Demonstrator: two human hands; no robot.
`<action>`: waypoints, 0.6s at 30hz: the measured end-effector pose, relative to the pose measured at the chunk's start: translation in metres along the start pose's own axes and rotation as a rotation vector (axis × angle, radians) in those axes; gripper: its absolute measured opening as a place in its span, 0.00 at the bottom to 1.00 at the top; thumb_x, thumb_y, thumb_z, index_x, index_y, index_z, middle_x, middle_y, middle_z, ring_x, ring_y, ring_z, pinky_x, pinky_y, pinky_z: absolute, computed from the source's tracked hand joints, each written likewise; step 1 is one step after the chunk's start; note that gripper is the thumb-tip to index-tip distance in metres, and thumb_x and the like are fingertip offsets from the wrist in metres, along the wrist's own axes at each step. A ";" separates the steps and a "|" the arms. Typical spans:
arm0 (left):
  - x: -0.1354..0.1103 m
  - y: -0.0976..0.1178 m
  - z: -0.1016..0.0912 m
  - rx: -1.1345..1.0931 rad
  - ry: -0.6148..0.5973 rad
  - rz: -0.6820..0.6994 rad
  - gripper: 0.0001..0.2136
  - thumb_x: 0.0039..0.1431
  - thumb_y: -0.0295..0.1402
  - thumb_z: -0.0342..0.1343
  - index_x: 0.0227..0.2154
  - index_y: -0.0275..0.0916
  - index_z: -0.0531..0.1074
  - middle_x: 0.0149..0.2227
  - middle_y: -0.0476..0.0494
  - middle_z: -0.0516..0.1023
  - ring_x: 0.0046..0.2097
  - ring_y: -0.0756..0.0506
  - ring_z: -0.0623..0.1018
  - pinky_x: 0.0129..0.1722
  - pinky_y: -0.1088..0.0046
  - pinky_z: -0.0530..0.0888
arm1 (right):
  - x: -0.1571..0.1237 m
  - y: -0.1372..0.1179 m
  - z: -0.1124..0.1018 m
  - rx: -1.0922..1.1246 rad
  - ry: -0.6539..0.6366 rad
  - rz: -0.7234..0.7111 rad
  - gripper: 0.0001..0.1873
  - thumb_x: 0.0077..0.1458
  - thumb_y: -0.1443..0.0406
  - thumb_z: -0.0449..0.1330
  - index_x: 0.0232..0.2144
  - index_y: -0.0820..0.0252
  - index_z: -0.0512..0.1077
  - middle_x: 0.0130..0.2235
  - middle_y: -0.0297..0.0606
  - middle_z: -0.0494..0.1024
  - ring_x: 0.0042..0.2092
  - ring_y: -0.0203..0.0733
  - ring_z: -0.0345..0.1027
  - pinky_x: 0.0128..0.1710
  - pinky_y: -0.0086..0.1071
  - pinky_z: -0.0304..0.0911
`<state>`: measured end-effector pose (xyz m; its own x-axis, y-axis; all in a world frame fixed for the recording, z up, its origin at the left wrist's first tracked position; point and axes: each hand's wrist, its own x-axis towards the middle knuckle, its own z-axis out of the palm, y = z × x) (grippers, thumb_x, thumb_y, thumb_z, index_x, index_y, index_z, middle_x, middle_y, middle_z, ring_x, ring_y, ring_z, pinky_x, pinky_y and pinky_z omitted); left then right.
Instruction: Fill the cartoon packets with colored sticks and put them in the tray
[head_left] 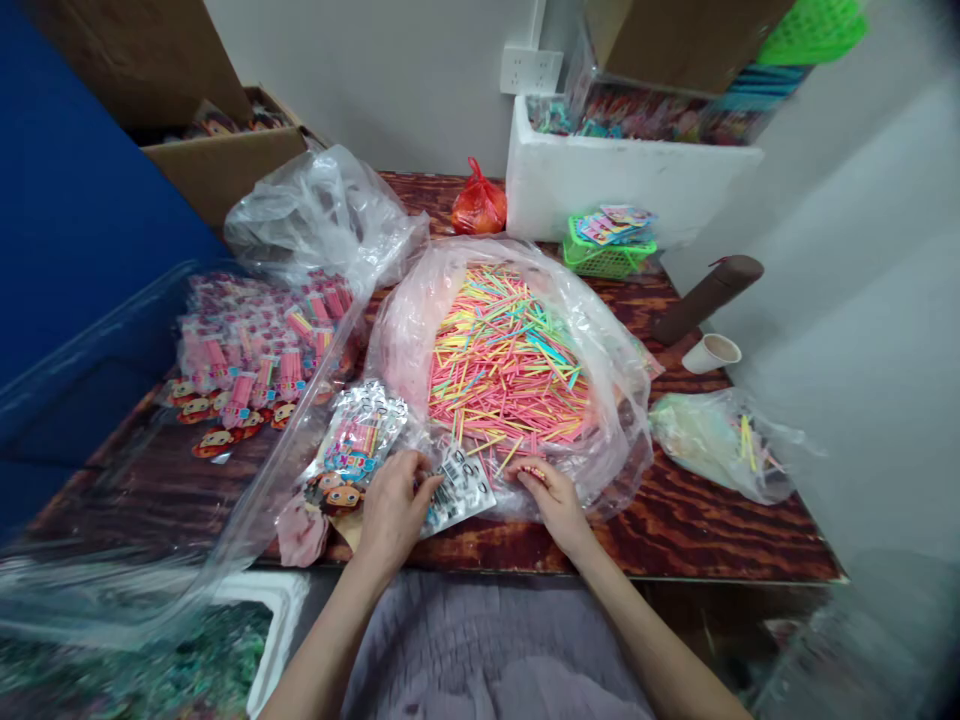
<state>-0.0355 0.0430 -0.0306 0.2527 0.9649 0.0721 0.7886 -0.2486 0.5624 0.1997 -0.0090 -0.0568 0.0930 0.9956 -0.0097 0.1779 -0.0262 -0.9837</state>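
Left hand (394,510): forearm rising from the lower edge, wrist straight, palm down, fingers curled onto the left edge of a flat printed packet (459,490), which it grips against the table (712,520) near its front edge. Right hand (553,497): forearm entering from the lower right, palm down, fingertips bunched together on a few of the coloured sticks (502,360) at the near edge of the heap (how many it pinches is too small to tell). The two hands lie just beside each other, with the packet between them.

The sticks, pink, yellow, green and blue, fill an open clear bag (615,400) directly beyond the hands. Just left of the left hand lies a stack of filled packets (352,450); further left, a second bag of finished packs (255,350). To the right sits a smaller bag (712,435), and beyond it a paper cup (712,352) beside a brown tube (705,295).
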 end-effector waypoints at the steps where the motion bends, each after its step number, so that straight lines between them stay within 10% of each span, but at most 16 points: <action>1: 0.001 -0.001 0.000 0.016 -0.002 0.011 0.06 0.61 0.35 0.53 0.30 0.41 0.65 0.30 0.48 0.71 0.36 0.43 0.73 0.35 0.68 0.67 | 0.000 -0.001 0.000 0.007 0.000 -0.002 0.10 0.61 0.60 0.55 0.35 0.57 0.75 0.36 0.38 0.80 0.40 0.43 0.73 0.43 0.33 0.65; 11: -0.002 -0.011 0.009 0.078 0.217 0.160 0.11 0.67 0.35 0.47 0.36 0.38 0.74 0.35 0.42 0.76 0.40 0.43 0.74 0.40 0.67 0.69 | 0.006 -0.013 0.005 0.032 -0.039 -0.055 0.09 0.62 0.62 0.56 0.36 0.56 0.76 0.37 0.37 0.79 0.41 0.42 0.72 0.44 0.33 0.63; 18: -0.004 0.008 -0.022 -0.186 0.379 0.166 0.06 0.65 0.30 0.51 0.36 0.39 0.73 0.34 0.46 0.75 0.38 0.47 0.75 0.40 0.71 0.69 | 0.010 -0.014 0.009 0.021 -0.047 -0.101 0.09 0.62 0.63 0.56 0.36 0.55 0.76 0.37 0.36 0.79 0.42 0.42 0.72 0.45 0.33 0.63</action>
<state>-0.0421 0.0389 -0.0084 0.1172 0.8848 0.4509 0.6316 -0.4168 0.6537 0.1895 0.0020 -0.0448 0.0300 0.9962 0.0817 0.1637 0.0758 -0.9836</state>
